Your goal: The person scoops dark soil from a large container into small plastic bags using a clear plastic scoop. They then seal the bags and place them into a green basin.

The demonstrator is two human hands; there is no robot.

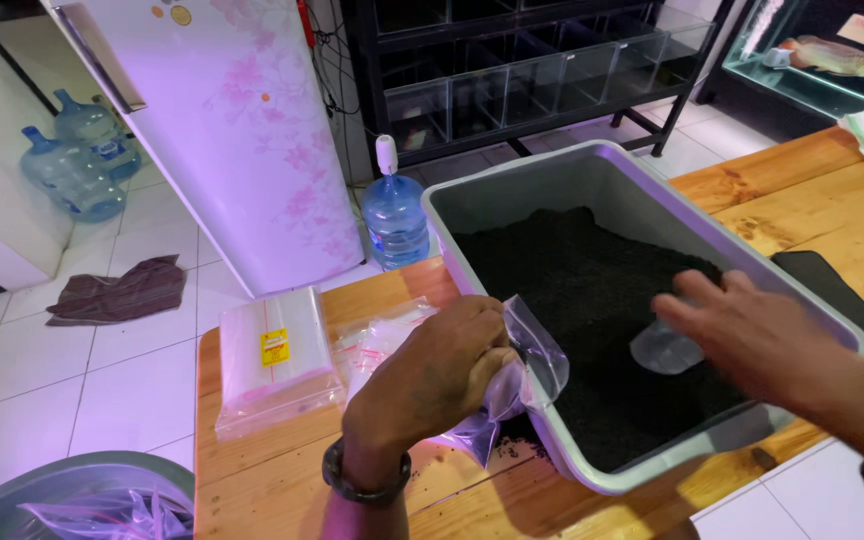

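left hand [442,365] clamps our clear bag [522,375] open at tray [512,190] rim | right hand [742,335] grips scoop [666,348] in black grains [572,270]

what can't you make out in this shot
Head view:
- Clear scoop: the right hand is motion-blurred, so its grip is unclear.
- Clear plastic bag: the left hand covers its mouth; contents hidden.
- Grey tub: the black granules hide the bottom.
- Dark flat object: too indistinct to identify.

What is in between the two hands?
In the head view, the open clear plastic bag, held by the left hand, and the grey tub's rim, then black grains up to the right hand and its clear scoop.
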